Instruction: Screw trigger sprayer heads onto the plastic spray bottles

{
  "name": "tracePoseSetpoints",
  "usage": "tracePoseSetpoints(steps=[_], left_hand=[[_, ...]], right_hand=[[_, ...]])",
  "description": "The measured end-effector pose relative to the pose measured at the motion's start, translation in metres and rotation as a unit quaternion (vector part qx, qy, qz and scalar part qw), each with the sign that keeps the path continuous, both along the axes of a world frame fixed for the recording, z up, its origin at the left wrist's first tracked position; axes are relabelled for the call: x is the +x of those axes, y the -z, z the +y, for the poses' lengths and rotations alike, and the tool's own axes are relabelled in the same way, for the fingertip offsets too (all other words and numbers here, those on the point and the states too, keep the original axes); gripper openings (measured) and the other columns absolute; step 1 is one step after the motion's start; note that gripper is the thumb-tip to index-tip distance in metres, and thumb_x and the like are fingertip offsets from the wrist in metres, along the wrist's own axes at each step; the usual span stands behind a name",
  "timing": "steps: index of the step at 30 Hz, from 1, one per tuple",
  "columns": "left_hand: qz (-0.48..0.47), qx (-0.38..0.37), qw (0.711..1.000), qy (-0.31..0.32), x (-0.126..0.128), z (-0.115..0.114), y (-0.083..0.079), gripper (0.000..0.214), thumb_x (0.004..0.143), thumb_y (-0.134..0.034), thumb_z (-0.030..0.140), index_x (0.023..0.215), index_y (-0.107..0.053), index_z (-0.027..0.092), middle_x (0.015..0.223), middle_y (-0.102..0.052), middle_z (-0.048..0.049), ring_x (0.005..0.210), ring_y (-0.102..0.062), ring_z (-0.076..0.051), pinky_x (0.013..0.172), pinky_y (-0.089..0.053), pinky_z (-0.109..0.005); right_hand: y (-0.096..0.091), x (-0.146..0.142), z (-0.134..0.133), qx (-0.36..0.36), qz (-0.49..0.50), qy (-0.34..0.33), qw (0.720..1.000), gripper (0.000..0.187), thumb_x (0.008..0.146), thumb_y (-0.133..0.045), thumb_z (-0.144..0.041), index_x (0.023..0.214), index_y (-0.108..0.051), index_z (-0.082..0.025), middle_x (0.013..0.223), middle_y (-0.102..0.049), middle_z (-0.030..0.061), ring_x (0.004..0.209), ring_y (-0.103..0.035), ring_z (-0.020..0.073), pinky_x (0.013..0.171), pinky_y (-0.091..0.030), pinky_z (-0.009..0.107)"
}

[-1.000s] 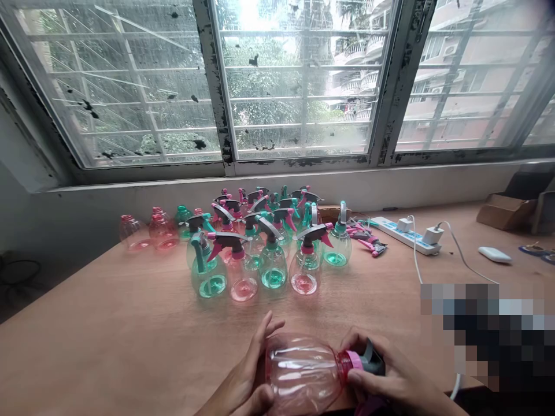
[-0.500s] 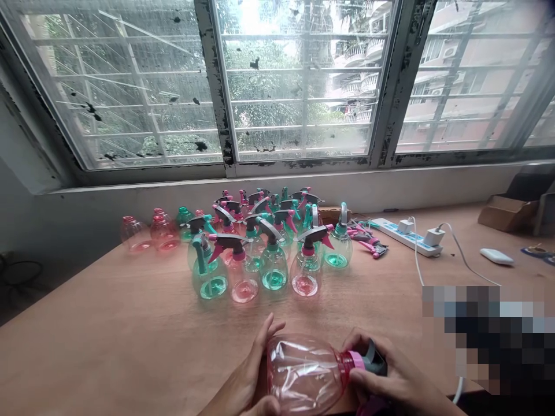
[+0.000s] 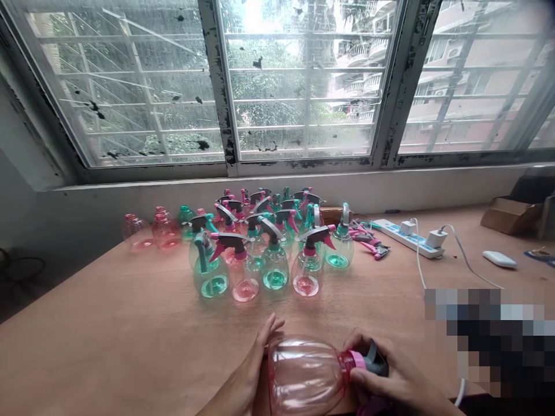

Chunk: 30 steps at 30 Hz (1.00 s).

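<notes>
A clear pink spray bottle (image 3: 306, 375) lies on its side between my hands, its base to the left. My right hand (image 3: 396, 372) is closed around the neck, at the pink collar (image 3: 358, 360) and the dark grey spray head (image 3: 376, 359). My left hand (image 3: 254, 364) cups the base, with its fingers fairly straight along the far side; its thumb is hidden. Part of a pink trigger shows dimly below my right hand. Beyond stand several pink and green spray bottles with heads on, such as a green one (image 3: 275, 266) and a pink one (image 3: 306, 271).
Several headless bottles (image 3: 167, 234) stand at the back left. Loose pink spray heads (image 3: 370, 242) lie near a white power strip (image 3: 411, 240) with two chargers. A white mouse-like object (image 3: 499, 259) and a cardboard box (image 3: 511, 215) are to the right. A blurred patch covers the lower right.
The bottle has turned about its length, shown by its shifted reflections. My left thumb has gone out of sight below it. My right hand stays at the neck.
</notes>
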<state>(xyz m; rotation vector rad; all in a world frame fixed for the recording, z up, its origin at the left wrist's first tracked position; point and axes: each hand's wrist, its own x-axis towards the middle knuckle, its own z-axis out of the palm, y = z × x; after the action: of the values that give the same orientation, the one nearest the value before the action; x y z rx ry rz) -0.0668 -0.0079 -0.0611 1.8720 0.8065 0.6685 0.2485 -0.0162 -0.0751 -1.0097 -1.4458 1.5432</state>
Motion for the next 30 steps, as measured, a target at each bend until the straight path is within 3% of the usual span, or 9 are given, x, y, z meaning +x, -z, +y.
tracePoseSetpoints(steps=[3, 9, 12, 16, 20, 26, 30], left_hand=[[-0.011, 0.0, 1.0, 0.003, -0.001, -0.001, -0.003, 0.102, 0.087, -0.051, 0.08, 0.165, -0.003, 0.035, 0.172, -0.02, -0.0088, 0.156, -0.025, -0.038, 0.126, -0.025, -0.049], [0.009, 0.018, 1.0, -0.012, 0.003, -0.002, -0.001, 0.11, 0.087, -0.07, 0.064, 0.164, 0.002, 0.034, 0.171, -0.024, -0.0102, 0.156, -0.027, -0.035, 0.127, -0.022, -0.045], [0.009, 0.014, 0.999, -0.028, 0.005, -0.003, 0.002, 0.109, 0.087, -0.071, 0.061, 0.164, 0.002, 0.035, 0.17, -0.026, -0.0092, 0.156, -0.026, -0.034, 0.128, -0.019, -0.046], [-0.031, 0.002, 0.999, -0.016, 0.003, -0.004, -0.003, 0.109, 0.084, -0.06, 0.077, 0.165, -0.003, 0.032, 0.171, -0.026, -0.0088, 0.157, -0.024, -0.036, 0.128, -0.02, -0.046], [-0.015, -0.023, 0.999, -0.034, 0.001, -0.005, -0.012, 0.089, 0.093, -0.046, 0.075, 0.165, -0.011, 0.036, 0.172, -0.026, -0.0033, 0.158, -0.022, -0.033, 0.128, -0.02, -0.042], [0.024, 0.012, 0.999, -0.032, 0.004, -0.006, -0.009, 0.106, 0.088, -0.069, 0.063, 0.164, 0.002, 0.039, 0.172, -0.024, -0.0032, 0.158, -0.024, -0.032, 0.128, -0.021, -0.042], [0.028, 0.032, 0.999, -0.02, 0.005, -0.005, -0.008, 0.107, 0.087, -0.068, 0.066, 0.164, 0.002, 0.037, 0.172, -0.023, -0.0052, 0.158, -0.022, -0.033, 0.129, -0.018, -0.043]], right_hand=[[-0.001, 0.001, -0.001, 0.018, -0.014, 0.001, 1.0, 0.042, 0.077, -0.082, -0.053, 0.088, -0.064, -0.017, 0.074, -0.063, -0.0016, 0.063, -0.053, 0.0125, 0.057, -0.04, 0.023], [-0.004, 0.0, 0.0, 0.02, -0.025, 0.007, 0.999, 0.041, 0.079, -0.079, -0.055, 0.089, -0.064, -0.018, 0.071, -0.062, -0.0022, 0.062, -0.053, 0.0141, 0.057, -0.039, 0.025], [-0.005, -0.001, 0.0, 0.008, -0.026, 0.008, 1.0, 0.041, 0.08, -0.078, -0.056, 0.088, -0.064, -0.019, 0.067, -0.06, -0.0032, 0.06, -0.052, 0.0142, 0.058, -0.039, 0.024], [-0.005, -0.001, -0.001, 0.009, -0.021, 0.01, 1.0, 0.042, 0.077, -0.08, -0.056, 0.087, -0.064, -0.018, 0.072, -0.06, -0.0026, 0.062, -0.051, 0.0142, 0.059, -0.038, 0.024], [-0.005, 0.0, -0.002, 0.022, -0.03, 0.003, 0.999, 0.042, 0.075, -0.082, -0.055, 0.088, -0.067, -0.017, 0.077, -0.061, -0.0011, 0.067, -0.052, 0.015, 0.062, -0.039, 0.025], [-0.004, 0.0, -0.001, 0.013, -0.039, 0.015, 0.999, 0.043, 0.079, -0.078, -0.057, 0.089, -0.064, -0.018, 0.072, -0.061, -0.0023, 0.062, -0.054, 0.0142, 0.057, -0.041, 0.024], [-0.003, 0.001, 0.0, 0.016, -0.043, 0.011, 0.999, 0.042, 0.079, -0.078, -0.058, 0.089, -0.064, -0.019, 0.074, -0.062, -0.0016, 0.061, -0.055, 0.0141, 0.057, -0.044, 0.025]])
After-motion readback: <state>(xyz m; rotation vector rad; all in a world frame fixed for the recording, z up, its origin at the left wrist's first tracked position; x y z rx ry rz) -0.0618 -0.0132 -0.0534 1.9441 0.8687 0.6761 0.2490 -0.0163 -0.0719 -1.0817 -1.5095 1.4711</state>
